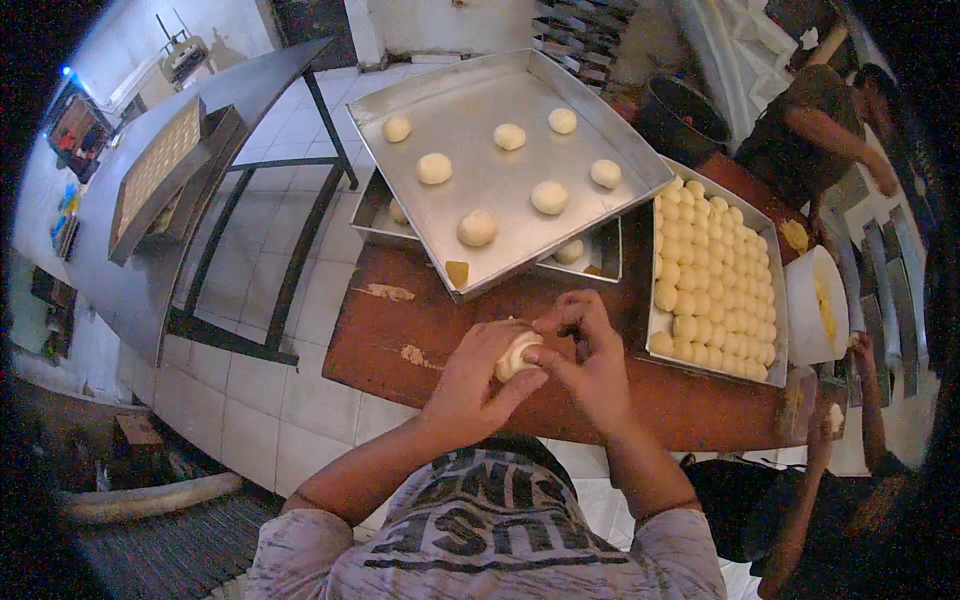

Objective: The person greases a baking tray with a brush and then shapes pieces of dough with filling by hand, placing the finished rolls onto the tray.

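A pale dough ball (519, 356) with a creased surface sits between my two hands, above the near edge of the brown table. My left hand (478, 375) cups it from the left, fingers wrapped round its far side. With its thumb, my right hand (588, 365) presses on the dough's right side while its fingers curl above. Just beyond my hands, a large metal tray (460, 95) carries several spaced dough balls and a small brown square near its front corner. It rests on other trays (385, 225) that also hold dough balls.
To the right, a tray (783, 290) is packed with small dough balls. Beside it stands a white tub (815, 300) with yellow filling. Two co-workers are at the right, one holding something white. A metal table (110, 290) with stacked trays stands left. The brown table (390, 330) bears dough scraps.
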Tool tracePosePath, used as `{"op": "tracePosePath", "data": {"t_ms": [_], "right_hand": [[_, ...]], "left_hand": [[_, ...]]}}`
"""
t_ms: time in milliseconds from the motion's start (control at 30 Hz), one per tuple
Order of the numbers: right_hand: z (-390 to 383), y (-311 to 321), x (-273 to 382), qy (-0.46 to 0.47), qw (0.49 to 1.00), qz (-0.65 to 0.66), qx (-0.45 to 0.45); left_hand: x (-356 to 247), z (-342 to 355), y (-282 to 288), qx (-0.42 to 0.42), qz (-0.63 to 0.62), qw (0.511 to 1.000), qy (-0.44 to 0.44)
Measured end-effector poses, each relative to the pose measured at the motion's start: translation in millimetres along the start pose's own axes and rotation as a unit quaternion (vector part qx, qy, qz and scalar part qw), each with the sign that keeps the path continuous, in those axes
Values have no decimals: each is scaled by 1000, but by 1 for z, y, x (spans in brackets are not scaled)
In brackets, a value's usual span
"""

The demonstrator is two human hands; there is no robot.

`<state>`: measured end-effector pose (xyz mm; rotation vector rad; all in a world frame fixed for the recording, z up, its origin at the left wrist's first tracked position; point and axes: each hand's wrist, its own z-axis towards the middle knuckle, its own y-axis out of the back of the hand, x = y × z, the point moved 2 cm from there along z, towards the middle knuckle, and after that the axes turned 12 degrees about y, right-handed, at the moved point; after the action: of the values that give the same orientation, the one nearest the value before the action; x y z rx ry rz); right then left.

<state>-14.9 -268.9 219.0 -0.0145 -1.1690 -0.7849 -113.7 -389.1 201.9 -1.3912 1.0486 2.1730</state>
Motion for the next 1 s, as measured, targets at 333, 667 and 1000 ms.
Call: {"op": "tracePosePath", "data": {"t_ms": [333, 667, 1000], "right_hand": [[-1, 2, 11, 112, 988, -100, 29], [-1, -29, 42, 270, 925, -255, 82], [48, -98, 26, -182, 811, 550, -77]], "left_hand": [[4, 1, -3, 110, -193, 920, 323], [22, 15, 45, 300, -221, 874, 312], [14, 28, 82, 130, -507, 838, 152]]}}
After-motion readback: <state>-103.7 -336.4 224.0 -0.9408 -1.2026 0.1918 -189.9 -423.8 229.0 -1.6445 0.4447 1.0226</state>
